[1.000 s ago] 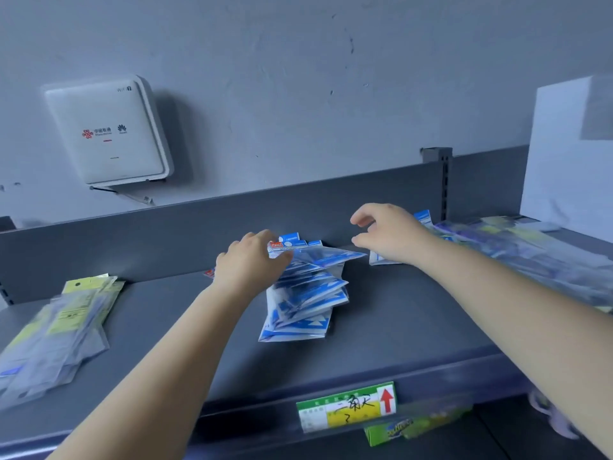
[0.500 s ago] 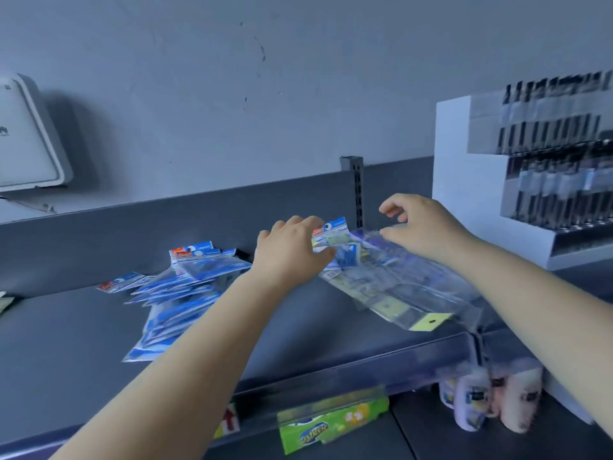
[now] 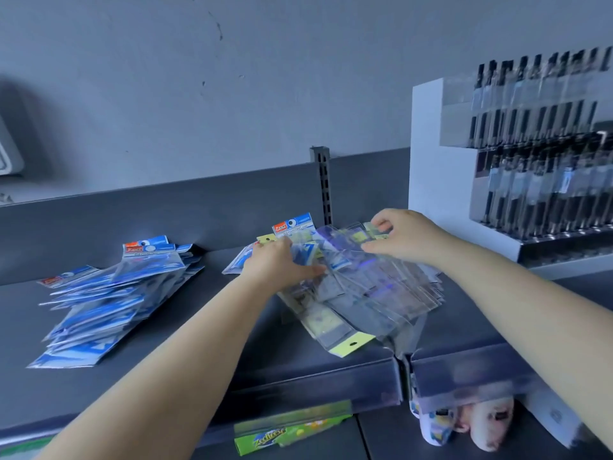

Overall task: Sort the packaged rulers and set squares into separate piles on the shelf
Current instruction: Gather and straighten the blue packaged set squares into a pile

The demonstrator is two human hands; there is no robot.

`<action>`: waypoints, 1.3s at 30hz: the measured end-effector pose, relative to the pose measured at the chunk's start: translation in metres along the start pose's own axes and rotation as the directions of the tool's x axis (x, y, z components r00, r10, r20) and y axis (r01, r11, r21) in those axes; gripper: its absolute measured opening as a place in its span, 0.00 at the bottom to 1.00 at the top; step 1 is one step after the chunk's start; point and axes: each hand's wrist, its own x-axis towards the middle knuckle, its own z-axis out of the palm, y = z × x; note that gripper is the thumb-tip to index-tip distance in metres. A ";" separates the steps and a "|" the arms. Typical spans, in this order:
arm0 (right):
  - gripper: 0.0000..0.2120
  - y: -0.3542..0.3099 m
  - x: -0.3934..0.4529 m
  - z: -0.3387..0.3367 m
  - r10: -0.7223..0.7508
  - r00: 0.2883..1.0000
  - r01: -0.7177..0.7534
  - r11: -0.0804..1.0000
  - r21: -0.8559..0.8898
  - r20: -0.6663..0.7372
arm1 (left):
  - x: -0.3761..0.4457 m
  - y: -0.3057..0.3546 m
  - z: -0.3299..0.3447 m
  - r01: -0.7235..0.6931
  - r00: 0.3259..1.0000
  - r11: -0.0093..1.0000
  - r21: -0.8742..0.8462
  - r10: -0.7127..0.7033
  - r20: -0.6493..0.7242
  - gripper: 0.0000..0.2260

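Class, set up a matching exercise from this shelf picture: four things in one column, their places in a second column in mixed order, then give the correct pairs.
Things
1. blue packet pile
2. mixed clear packet heap
3. white pen display
4. green box

Places
A. below the shelf's front edge
B. on the right of the shelf, against the wall
C. on the left of the shelf, untouched
D. under both hands, mid-shelf

Pairs: 1-C, 2-D, 3-B, 4-A
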 end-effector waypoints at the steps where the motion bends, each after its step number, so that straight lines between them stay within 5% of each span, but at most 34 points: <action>1: 0.28 -0.002 0.004 0.002 0.018 0.999 -0.016 0.999 -0.041 0.044 | 0.002 -0.001 0.000 0.030 1.000 0.998 -0.056 -0.031 -0.004 0.34; 6: 0.24 -0.009 0.020 0.017 0.100 0.977 -0.039 0.951 -0.306 0.187 | 0.009 -0.009 0.000 0.096 0.994 0.964 -0.246 -0.106 -0.029 0.34; 11: 0.27 0.005 0.027 0.011 0.141 0.978 -0.113 0.977 -0.183 0.151 | 0.015 -0.016 -0.006 0.141 0.987 0.959 -0.247 -0.157 -0.045 0.27; 16: 0.12 0.017 0.034 0.016 0.169 0.984 -0.170 0.985 0.004 0.057 | 0.017 -0.018 -0.008 0.181 0.982 0.927 -0.328 -0.187 0.015 0.23; 23: 0.07 0.015 0.036 0.008 0.178 0.974 -0.134 0.952 0.275 -0.139 | 0.016 -0.020 -0.009 0.186 0.981 0.776 -0.603 -0.180 0.070 0.05; 27: 0.10 0.007 0.022 -0.002 0.198 0.973 -0.075 0.749 0.659 -0.115 | 0.011 -0.020 -0.017 0.170 0.982 0.528 -0.832 -0.160 0.099 0.05; 32: 0.07 -0.013 0.005 -0.009 0.103 0.994 -0.080 0.554 0.829 0.028 | -0.001 -0.019 -0.033 0.158 0.986 0.261 -0.952 -0.100 0.136 0.05; 39: 0.06 -0.076 -0.005 -0.005 -0.015 0.999 -0.027 0.448 0.894 0.038 | -0.022 -0.057 -0.064 0.018 0.997 0.226 -0.974 -0.081 0.000 0.06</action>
